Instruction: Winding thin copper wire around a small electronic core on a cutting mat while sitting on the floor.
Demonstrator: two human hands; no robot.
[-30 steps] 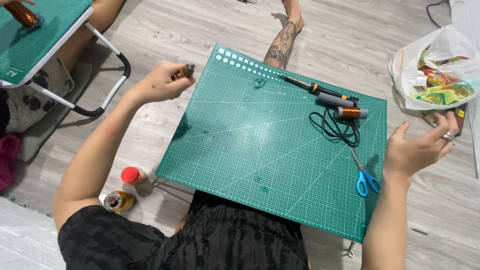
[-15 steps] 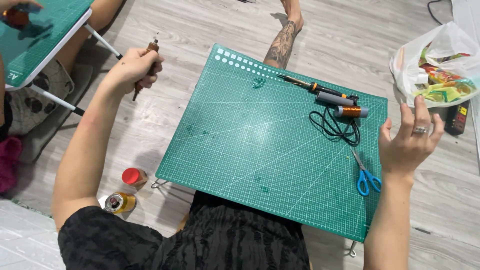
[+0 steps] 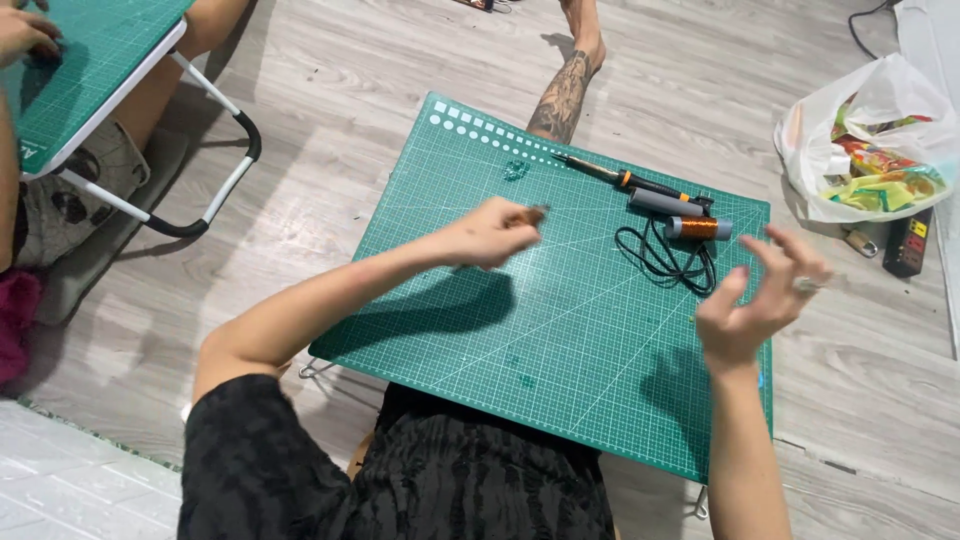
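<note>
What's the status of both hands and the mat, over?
Left hand pinching a small dark object over the cutting mat. Right hand open, empty. Soldering iron, cord nearby, untouched.

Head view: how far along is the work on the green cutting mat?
Laid out on the green cutting mat: a soldering iron, a grey cylinder, a copper wire spool and a black cord, none touched. In hand: the left hand pinches a small dark piece above the mat; the right hand hovers open and empty. Nothing assembled or joined shows on the mat.
</note>
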